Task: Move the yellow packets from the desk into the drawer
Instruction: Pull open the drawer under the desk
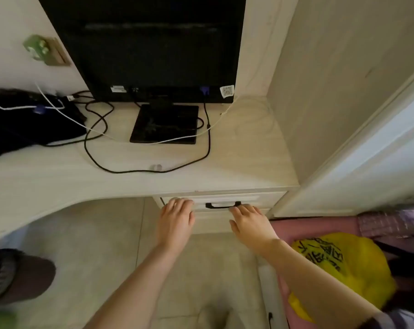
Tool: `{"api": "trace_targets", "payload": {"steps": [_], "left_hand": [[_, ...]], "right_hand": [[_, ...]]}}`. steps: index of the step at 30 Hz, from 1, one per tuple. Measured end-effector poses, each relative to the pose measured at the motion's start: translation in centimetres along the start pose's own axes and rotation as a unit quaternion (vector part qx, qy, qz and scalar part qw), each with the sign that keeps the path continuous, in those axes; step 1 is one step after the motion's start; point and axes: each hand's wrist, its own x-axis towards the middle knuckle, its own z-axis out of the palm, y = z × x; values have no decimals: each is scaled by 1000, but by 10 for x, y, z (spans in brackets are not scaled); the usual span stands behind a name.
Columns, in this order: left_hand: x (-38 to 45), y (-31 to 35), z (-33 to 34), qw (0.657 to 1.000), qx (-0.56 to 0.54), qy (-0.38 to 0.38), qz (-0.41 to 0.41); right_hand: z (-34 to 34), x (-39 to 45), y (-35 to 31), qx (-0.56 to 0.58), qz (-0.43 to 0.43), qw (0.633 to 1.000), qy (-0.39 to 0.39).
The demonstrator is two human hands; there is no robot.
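The drawer (pixel 225 202) sits closed under the near right end of the counter (pixel 134 179), its front flush with the cabinet, a black handle (pixel 223 205) across its middle. No yellow packets show on the counter top. The left hand (pixel 175 222) lies flat against the drawer front at its left end, fingers (pixel 177 202) straight and close together, holding nothing. The right hand (pixel 250 224) rests with its straight fingers just at the right end of the handle, palm down; whether a fingertip hooks the handle cannot be told. On the counter, farther back, a black monitor (pixel 149 43) stands on a square base (pixel 165 123), with black cables (pixel 130 170) and a white cable (pixel 177 138) looping around it. A dark bag (pixel 23 124) lies at the far left. To the near right, a yellow plastic bag (pixel 358 264) with black print rests on something pink.
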Motion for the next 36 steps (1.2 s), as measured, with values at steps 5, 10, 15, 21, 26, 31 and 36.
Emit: {"api": "trace_targets", "payload": {"steps": [5, 10, 15, 21, 26, 31, 36], "left_hand": [[11, -19, 36, 1000, 0, 20, -10], [9, -24, 67, 1000, 4, -5, -4], [9, -23, 85, 1000, 3, -3, 2], [6, -21, 95, 1000, 9, -10, -1], [6, -21, 97, 1000, -3, -20, -5], [1, -24, 99, 998, -1, -55, -27], [-21, -18, 100, 998, -20, -35, -46]], "right_hand": [[44, 38, 9, 25, 12, 991, -128], [86, 72, 15, 39, 16, 982, -184], [115, 90, 20, 8, 6, 979, -204], [121, 80, 15, 8, 15, 983, -180], [125, 60, 13, -8, -6, 984, -176], [126, 38, 9, -16, -29, 983, -178], [131, 16, 7, 8, -29, 984, -175]]}}
